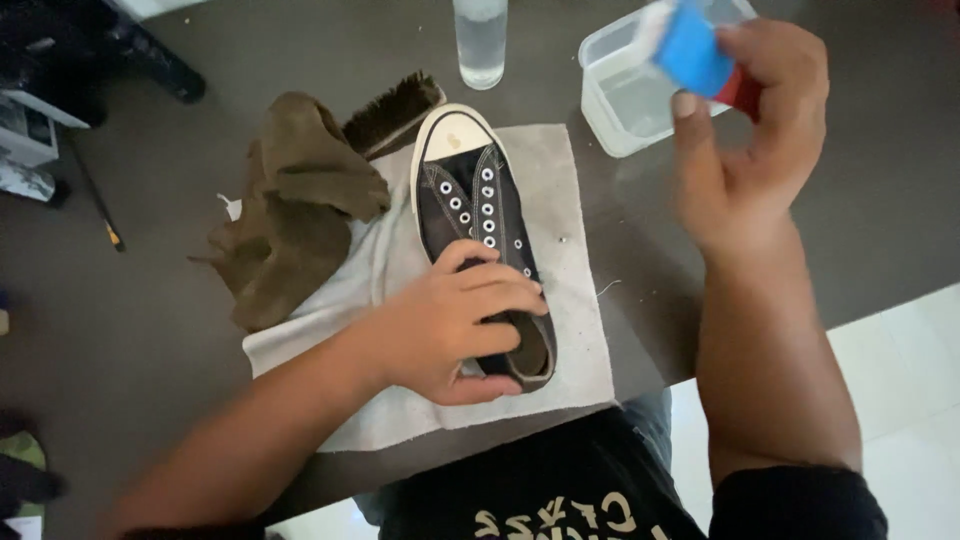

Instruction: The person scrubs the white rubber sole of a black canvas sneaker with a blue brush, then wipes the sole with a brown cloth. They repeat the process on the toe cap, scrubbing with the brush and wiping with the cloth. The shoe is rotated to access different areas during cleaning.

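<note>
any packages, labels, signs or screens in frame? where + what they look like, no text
Small package: top right, pinched in the right hand over the clear tub; blocky, blue with white and red ends, blurred.
Clear bottle: top centre on the dark table; no label shows.
Shoe: under the left hand; pale mark on the white toe cap.
No signs or screens.
</note>
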